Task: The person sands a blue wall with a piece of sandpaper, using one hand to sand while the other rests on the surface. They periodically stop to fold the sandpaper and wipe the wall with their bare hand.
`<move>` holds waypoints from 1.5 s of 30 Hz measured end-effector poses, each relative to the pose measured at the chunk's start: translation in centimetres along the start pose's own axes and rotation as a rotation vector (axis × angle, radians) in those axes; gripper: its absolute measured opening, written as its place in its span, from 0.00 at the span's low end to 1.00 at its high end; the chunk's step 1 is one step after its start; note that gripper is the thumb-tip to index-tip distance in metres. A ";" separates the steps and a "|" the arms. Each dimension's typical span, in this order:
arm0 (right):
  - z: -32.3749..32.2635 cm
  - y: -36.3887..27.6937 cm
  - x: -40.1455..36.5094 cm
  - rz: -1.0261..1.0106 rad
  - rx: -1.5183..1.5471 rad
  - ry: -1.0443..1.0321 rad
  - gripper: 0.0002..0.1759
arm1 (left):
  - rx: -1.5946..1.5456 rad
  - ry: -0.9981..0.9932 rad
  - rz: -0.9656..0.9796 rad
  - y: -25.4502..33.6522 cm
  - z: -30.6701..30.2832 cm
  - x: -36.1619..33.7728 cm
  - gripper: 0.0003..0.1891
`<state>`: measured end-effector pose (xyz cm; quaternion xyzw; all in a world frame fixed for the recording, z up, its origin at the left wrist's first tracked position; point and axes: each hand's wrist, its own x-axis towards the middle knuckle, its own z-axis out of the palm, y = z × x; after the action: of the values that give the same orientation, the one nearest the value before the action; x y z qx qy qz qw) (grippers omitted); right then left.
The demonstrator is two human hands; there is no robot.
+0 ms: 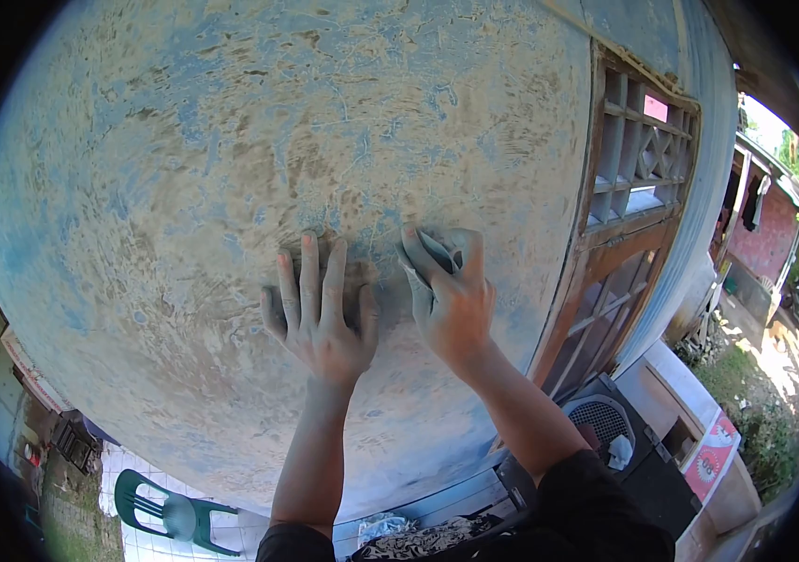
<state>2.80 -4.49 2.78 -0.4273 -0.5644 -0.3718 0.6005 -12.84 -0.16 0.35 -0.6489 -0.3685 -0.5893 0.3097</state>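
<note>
A wall (221, 178) with worn, patchy blue and tan paint fills most of the head view. My left hand (322, 328) lies flat on it, fingers spread, with nothing in it. Just to its right, my right hand (460, 304) is closed on a folded piece of sandpaper (439, 251) and rests against the wall. Only the grey edges of the sandpaper show between thumb and fingers; its working face is hidden. Grey dust coats the fingers of both hands.
A wood-framed lattice window (638, 150) borders the wall on the right. Below it stands a black speaker (601, 417) beside a box with a red-and-white panel (713, 454). A green plastic chair (175, 515) stands on white tiles at lower left.
</note>
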 end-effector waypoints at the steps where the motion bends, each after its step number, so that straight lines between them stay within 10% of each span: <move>1: 0.0 -0.1 0.5 -0.002 0.000 0.009 0.23 | 0.010 0.004 0.008 0.2 0.0 0.7 0.28; 45: -0.5 1.7 0.8 -0.135 -0.090 -0.124 0.23 | 0.038 -0.006 0.093 -0.2 0.3 -1.0 0.28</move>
<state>4.65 -4.31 3.46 -0.4370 -0.6108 -0.4093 0.5181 -12.85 0.11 -0.69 -0.6611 -0.3499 -0.5653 0.3479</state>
